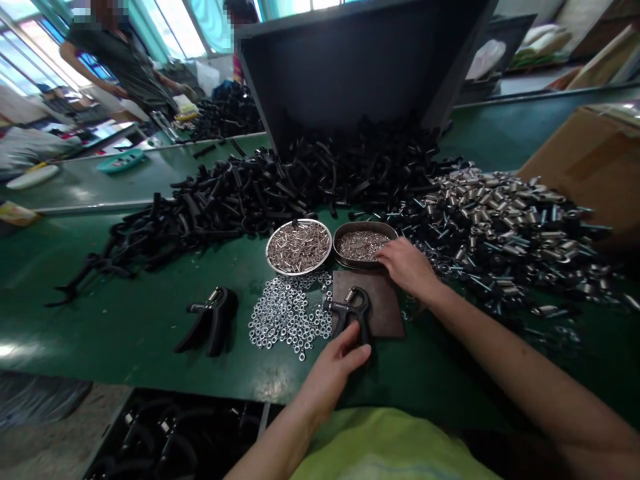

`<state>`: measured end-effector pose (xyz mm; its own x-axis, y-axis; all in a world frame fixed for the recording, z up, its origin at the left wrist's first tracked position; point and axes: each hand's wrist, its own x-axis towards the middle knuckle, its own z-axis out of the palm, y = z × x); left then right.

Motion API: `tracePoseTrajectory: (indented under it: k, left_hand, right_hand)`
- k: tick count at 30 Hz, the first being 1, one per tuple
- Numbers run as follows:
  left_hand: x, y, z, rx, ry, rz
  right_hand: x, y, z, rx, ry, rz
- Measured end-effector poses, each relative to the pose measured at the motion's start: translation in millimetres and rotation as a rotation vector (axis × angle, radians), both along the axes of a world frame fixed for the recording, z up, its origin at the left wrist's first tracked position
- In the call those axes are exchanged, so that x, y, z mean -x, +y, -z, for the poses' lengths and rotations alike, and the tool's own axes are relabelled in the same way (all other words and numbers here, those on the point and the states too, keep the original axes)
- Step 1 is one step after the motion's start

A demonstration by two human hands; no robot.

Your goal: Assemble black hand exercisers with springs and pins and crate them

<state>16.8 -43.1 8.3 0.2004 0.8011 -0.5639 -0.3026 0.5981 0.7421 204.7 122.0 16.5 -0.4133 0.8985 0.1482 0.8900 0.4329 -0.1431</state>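
Note:
My left hand (333, 370) is closed round a handle of a black hand grip strengthener (361, 308), whose spring end rests over a flat brown metal plate (391, 317). My right hand (409, 265) reaches to the right side of an oval tin (345, 258) of tiny metal parts. Its fingertips are bunched together at the contents, and what they pinch, if anything, is hidden. Beside the tin stands a round dish (269, 261) full of small metal pins. Loose hex nuts (285, 317) lie spread in front of the dish, left of the strengthener.
Another grip strengthener (213, 320) lies to the left. Black handles (225, 193) are heaped behind, spilling from a tilted dark bin (360, 67). Springs with black parts (505, 213) pile up at right, by a cardboard box (585, 160). A person (125, 63) stands across the bench.

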Motion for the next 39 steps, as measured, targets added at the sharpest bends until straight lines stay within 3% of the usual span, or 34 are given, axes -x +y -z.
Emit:
tracePoseTrajectory:
  k: [4,8,11,14,17,20,24,27,31,34,39]
  left_hand:
    - [11,-1,-9.1,-0.138,0.194,0.144]
    - [21,19,-15.0,-0.395,0.481,0.184]
    - [24,57,-18.0,-0.642,0.723,0.188]
    - [16,111,-19.5,-0.839,1.034,0.217]
    - [-2,168,-17.4,-0.885,1.356,0.434]
    - [-22,210,-10.0,-0.833,1.396,0.573]
    - [-38,233,2.2,-0.778,1.398,0.615]
    - [-39,233,7.3,-0.764,1.376,0.577]
    - [-33,229,8.4,-0.778,1.297,0.485]
    - [-29,228,5.9,-0.777,1.207,0.400]
    - [-19,211,-4.3,-0.723,0.977,0.295]
  right_hand:
    - [15,44,0.6,0.162,-0.146,0.059]
    - [20,60,7.7,0.249,-0.173,0.093]
    - [20,61,10.8,0.266,-0.148,0.099]
    - [18,60,11.5,0.245,-0.083,0.103]
    - [16,59,9.7,0.199,0.014,0.135]
    - [12,54,4.2,0.163,0.123,0.177]
    - [1,40,-3.8,0.140,0.269,0.208]
    - [-9,26,-3.2,0.194,0.519,0.185]
    - [-12,4,6.9,0.411,0.775,0.088]
    - [-4,-14,14.7,0.486,0.745,0.000]
    - [19,-28,21.7,0.397,0.640,-0.139]
